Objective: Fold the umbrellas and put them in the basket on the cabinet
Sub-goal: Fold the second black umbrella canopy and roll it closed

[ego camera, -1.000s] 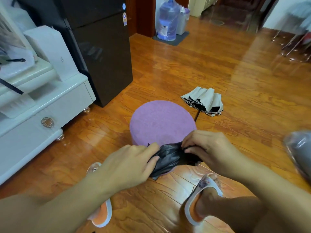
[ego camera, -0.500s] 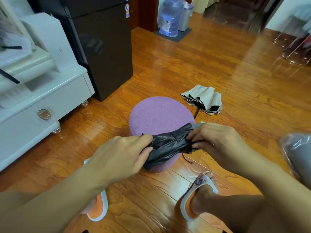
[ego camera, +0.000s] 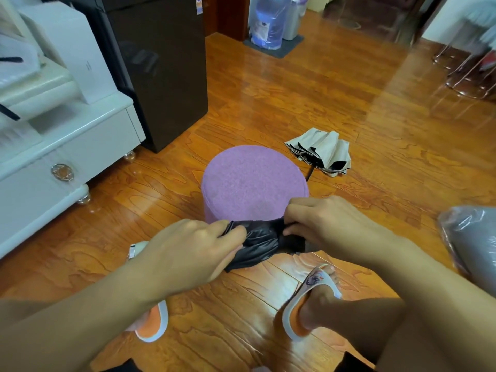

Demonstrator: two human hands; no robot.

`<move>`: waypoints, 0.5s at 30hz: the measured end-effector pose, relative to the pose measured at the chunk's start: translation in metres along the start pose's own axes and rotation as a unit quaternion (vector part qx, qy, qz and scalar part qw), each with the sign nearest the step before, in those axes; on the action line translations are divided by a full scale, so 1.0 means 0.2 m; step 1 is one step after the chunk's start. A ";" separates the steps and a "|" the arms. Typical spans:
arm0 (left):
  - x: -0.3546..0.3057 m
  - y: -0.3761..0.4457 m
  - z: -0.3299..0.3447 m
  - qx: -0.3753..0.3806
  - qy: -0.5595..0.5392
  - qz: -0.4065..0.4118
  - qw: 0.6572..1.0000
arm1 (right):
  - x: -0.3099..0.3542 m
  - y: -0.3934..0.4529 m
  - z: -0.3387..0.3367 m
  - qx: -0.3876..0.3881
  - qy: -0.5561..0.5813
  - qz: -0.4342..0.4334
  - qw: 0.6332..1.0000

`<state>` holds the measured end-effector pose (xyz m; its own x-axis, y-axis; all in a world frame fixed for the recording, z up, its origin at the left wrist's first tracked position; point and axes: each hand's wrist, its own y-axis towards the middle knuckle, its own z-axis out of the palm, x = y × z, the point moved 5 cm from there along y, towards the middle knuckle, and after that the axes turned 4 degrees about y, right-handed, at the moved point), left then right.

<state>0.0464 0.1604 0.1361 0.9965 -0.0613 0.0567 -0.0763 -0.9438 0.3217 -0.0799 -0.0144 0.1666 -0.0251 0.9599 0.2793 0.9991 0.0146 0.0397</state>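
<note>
A black folded umbrella (ego camera: 257, 241) is held level in front of me, just before the near edge of a round purple stool (ego camera: 253, 181). My left hand (ego camera: 188, 251) grips its left end. My right hand (ego camera: 322, 221) pinches the fabric at its right end. A second umbrella (ego camera: 320, 151), cream outside and black inside, lies collapsed but loose on the wooden floor behind the stool on the right. The white cabinet (ego camera: 67, 146) stands at the left; no basket can be made out on it.
A dark fridge (ego camera: 158, 71) stands behind the cabinet. A water bottle (ego camera: 269, 20) sits on a mat at the back. Something grey wrapped in clear plastic (ego camera: 472, 237) is at the right edge. My feet in orange slippers rest on the floor below my hands.
The black umbrella dipped from a rightward-up tilt to level, and my hands drew closer together around it. The camera view shifted slightly downward.
</note>
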 end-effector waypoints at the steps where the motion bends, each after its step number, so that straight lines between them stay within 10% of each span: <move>1: 0.00 0.00 0.00 0.000 -0.004 0.003 1.000 | 0.01 0.01 -0.01 -0.006 -0.007 -0.019 1.000; 15: -0.06 -0.06 0.07 0.026 -0.018 0.011 0.999 | -0.09 0.02 0.16 0.114 0.198 0.146 0.963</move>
<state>0.0348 0.1688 0.1190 0.9953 -0.0922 0.0287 -0.0966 -0.9577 0.2709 -0.0736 -0.0227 0.1315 0.2923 0.7510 0.5921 0.9459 -0.1360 -0.2945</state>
